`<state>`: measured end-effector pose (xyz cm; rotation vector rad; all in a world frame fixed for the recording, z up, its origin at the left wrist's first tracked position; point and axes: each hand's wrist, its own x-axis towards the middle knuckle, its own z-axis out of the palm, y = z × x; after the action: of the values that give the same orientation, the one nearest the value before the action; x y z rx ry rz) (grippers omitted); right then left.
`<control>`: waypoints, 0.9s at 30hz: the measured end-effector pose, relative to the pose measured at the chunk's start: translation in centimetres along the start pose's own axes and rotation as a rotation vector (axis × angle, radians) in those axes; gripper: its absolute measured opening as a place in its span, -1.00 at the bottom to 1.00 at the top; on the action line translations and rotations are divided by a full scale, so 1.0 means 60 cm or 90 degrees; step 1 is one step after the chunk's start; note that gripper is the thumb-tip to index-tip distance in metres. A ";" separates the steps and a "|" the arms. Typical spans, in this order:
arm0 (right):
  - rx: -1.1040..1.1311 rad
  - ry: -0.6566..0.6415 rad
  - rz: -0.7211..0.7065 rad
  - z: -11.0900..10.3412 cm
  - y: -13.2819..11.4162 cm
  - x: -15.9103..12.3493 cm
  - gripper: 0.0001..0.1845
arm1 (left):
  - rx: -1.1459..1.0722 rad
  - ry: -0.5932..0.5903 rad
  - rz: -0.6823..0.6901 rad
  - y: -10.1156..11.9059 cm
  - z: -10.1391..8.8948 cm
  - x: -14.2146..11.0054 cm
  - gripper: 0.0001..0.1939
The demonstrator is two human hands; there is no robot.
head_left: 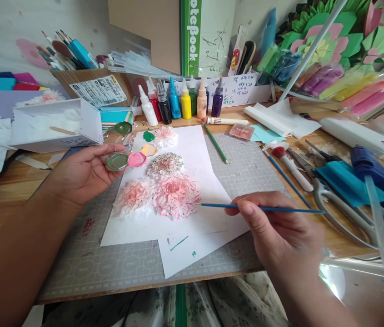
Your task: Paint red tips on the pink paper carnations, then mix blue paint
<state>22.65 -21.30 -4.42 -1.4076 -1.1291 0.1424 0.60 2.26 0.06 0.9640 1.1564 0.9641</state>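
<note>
Head cam: my L hand (84, 175), left of frame ctr, has its fingers closed on the edge of a clear paint palette (128, 141) w/ green, pink & pale orange paint in its wells. My R hand (280, 227), lower right, is pinched narrow round a thin blue brush (263, 208). Brush lies approx. horiz., tip pointing left at the R edge of the pink-edged flower (176, 195), mid-frame; can't tell if bristles touch.

Speckled flower (166, 165) sits just above it, pale pink flower (135, 197) beside it on the left, small flower (164, 135) further up. All 4 are on white paper (208, 181), over a grey cutting mat (123, 263) on the wooden worktop (4, 218).

Green pencil (216, 144) lies upper ctr, w/ a row of upright paint bottles (185, 102) behind. Right side of frame: 2nd brush (289, 179), scissors (335, 204) & blue glue gun (372, 168). White box (55, 127) upper left.
</note>
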 end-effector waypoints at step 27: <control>0.001 -0.001 0.008 0.001 -0.003 0.007 -0.93 | -0.008 0.002 -0.003 0.000 -0.002 -0.002 -0.74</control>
<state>22.71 -21.05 -4.06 -1.4133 -1.1225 0.1532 0.47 2.18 0.08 0.9489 1.1544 0.9681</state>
